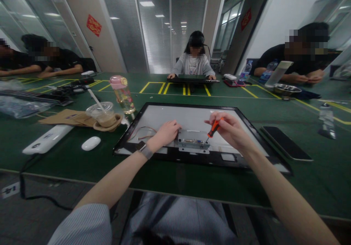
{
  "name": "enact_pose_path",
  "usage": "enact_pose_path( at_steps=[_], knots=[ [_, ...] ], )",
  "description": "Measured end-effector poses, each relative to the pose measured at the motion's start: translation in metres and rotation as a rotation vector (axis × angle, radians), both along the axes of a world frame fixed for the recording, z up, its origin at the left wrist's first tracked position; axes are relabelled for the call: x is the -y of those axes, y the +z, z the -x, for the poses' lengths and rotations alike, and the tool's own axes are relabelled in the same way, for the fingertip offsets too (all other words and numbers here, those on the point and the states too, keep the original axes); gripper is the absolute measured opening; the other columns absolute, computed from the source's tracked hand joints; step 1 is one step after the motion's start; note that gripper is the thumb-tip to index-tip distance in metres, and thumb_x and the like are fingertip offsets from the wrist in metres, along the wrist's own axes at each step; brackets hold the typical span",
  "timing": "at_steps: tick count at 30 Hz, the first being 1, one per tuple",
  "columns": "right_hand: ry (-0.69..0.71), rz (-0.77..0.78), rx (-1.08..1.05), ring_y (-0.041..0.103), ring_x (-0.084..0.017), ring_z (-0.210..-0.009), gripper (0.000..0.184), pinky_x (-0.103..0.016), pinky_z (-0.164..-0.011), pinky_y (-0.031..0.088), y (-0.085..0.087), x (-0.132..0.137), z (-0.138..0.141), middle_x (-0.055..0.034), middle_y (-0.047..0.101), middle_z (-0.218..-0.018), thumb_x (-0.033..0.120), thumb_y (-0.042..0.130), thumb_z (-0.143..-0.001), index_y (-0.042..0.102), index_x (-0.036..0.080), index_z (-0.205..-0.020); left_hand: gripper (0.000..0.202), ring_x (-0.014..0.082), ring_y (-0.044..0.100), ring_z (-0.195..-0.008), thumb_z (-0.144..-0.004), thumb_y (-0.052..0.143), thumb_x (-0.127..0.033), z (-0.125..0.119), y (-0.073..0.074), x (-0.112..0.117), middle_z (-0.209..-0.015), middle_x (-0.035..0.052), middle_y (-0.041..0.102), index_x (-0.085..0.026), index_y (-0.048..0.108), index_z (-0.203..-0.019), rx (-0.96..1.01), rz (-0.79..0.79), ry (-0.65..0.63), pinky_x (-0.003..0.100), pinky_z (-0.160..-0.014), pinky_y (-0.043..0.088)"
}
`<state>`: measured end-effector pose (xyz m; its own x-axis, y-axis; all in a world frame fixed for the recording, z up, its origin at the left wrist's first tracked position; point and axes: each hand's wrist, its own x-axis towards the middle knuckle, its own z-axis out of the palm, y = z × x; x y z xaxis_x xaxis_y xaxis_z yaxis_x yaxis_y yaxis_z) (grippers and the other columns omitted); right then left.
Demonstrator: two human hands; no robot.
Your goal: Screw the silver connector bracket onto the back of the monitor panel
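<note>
An opened flat monitor panel (189,113) with a black frame lies on the table in front of me. Near its front edge stands a metal connector bracket (192,145) with a blue video port on its face. My left hand (168,131) grips the bracket's left end, fingers bent against it; some fingertips are hidden. An orange and black screwdriver (214,128) is pinched in my right hand (227,126). It slants down to the left, and its tip meets the right part of the bracket, beside the blue port. Thin wires (145,129) lie on the panel to the left.
Left of the panel are a white mouse (91,143), a white power bank (47,139), an iced drink cup (101,112) and a pink-lidded bottle (122,93). A black phone (285,142) lies at right. Several people sit around the green table (164,179).
</note>
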<state>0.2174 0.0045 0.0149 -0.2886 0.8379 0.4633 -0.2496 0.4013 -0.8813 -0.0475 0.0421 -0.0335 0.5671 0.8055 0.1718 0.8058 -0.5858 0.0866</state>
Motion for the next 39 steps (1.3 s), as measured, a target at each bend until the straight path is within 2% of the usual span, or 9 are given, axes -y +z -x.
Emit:
enact_pose_path(
  at_steps=[5, 9, 12, 17, 22, 24, 27, 32, 39],
  knots=[
    [0.042, 0.046, -0.003, 0.067, -0.021, -0.09, 0.023, -0.051, -0.108, 0.047, -0.002, -0.0011, -0.0028, -0.0002, 0.072, -0.091, 0.048, 0.072, -0.089, 0.074, 0.036, -0.11, 0.032, 0.0224, 0.062, -0.101, -0.1, 0.04, -0.013, 0.0004, -0.0007, -0.0004, -0.11, 0.0092, 0.062, -0.017, 0.066, -0.118, 0.009, -0.011, -0.003, 0.037, -0.091, 0.05],
    [0.1, 0.062, -0.06, 0.068, -0.023, -0.1, 0.014, -0.052, -0.112, 0.044, -0.0011, -0.0014, -0.0015, -0.0009, 0.073, -0.096, 0.045, 0.071, -0.09, 0.075, 0.033, -0.095, 0.031, 0.0226, 0.062, -0.099, -0.1, 0.04, -0.013, 0.0002, 0.0007, 0.001, -0.11, 0.0093, 0.062, -0.017, 0.066, -0.117, 0.008, -0.006, -0.003, 0.037, -0.091, 0.05],
    [0.095, 0.06, -0.073, 0.067, -0.024, -0.103, 0.016, -0.055, -0.114, 0.042, 0.0011, -0.0006, -0.0004, -0.0014, 0.073, -0.1, 0.047, 0.075, -0.087, 0.076, 0.031, -0.085, 0.031, 0.023, 0.062, -0.099, -0.1, 0.04, -0.013, 0.0003, 0.0012, 0.0015, -0.11, 0.0094, 0.063, -0.016, 0.066, -0.117, 0.013, -0.01, -0.011, 0.038, -0.091, 0.05],
    [0.082, 0.003, -0.059, 0.064, -0.019, -0.083, 0.008, -0.055, -0.116, 0.039, 0.0036, 0.0009, 0.0008, 0.0015, 0.069, -0.085, 0.043, 0.08, -0.083, 0.078, 0.035, -0.084, 0.03, 0.0223, 0.062, -0.098, -0.1, 0.041, -0.012, 0.0011, -0.0005, -0.0001, -0.107, 0.009, 0.062, -0.016, 0.067, -0.114, 0.016, -0.017, -0.016, 0.037, -0.089, 0.05],
    [-0.043, -0.054, -0.086, 0.062, -0.018, -0.083, 0.009, -0.053, -0.11, 0.046, 0.0007, -0.0026, 0.0014, 0.0022, 0.064, -0.083, 0.034, 0.085, -0.077, 0.078, 0.036, -0.073, 0.031, 0.0227, 0.062, -0.098, -0.1, 0.04, -0.012, 0.001, -0.0002, -0.0001, -0.108, 0.0094, 0.063, -0.016, 0.067, -0.116, 0.011, -0.016, -0.012, 0.037, -0.089, 0.05],
    [-0.106, -0.061, -0.086, 0.065, -0.02, -0.089, 0.008, -0.053, -0.109, 0.047, -0.0008, -0.0048, 0.001, 0.0007, 0.068, -0.088, 0.038, 0.082, -0.08, 0.078, 0.035, -0.074, 0.031, 0.0229, 0.063, -0.099, -0.1, 0.04, -0.012, 0.0007, -0.0001, -0.0001, -0.11, 0.0097, 0.063, -0.016, 0.067, -0.118, 0.0, -0.014, -0.004, 0.037, -0.09, 0.05],
    [-0.13, -0.017, -0.078, 0.069, -0.025, -0.1, 0.02, -0.054, -0.109, 0.046, -0.0014, -0.0065, 0.0004, -0.0029, 0.076, -0.098, 0.049, 0.071, -0.088, 0.079, 0.031, -0.083, 0.031, 0.0232, 0.062, -0.102, -0.1, 0.041, -0.012, 0.0, -0.0006, -0.0002, -0.112, 0.0098, 0.063, -0.016, 0.066, -0.118, -0.007, -0.022, 0.002, 0.037, -0.093, 0.05],
    [-0.073, 0.046, -0.053, 0.073, -0.025, -0.088, 0.022, -0.052, -0.098, 0.054, -0.0005, -0.004, 0.0001, -0.0033, 0.078, -0.091, 0.048, 0.073, -0.086, 0.078, 0.03, -0.097, 0.03, 0.0227, 0.062, -0.101, -0.101, 0.041, -0.013, -0.0009, -0.0011, -0.0002, -0.11, 0.0095, 0.063, -0.016, 0.066, -0.117, -0.01, -0.011, 0.011, 0.037, -0.092, 0.05],
    [-0.098, -0.058, -0.034, 0.065, -0.018, -0.084, 0.015, -0.041, -0.093, 0.056, -0.0009, -0.0032, 0.0004, 0.0018, 0.065, -0.082, 0.043, 0.087, -0.075, 0.076, 0.032, -0.075, 0.031, 0.0225, 0.062, -0.101, -0.101, 0.04, -0.012, -0.0002, 0.0005, 0.0007, -0.109, 0.009, 0.063, -0.016, 0.066, -0.116, 0.008, -0.014, -0.007, 0.037, -0.091, 0.049]
  ],
)
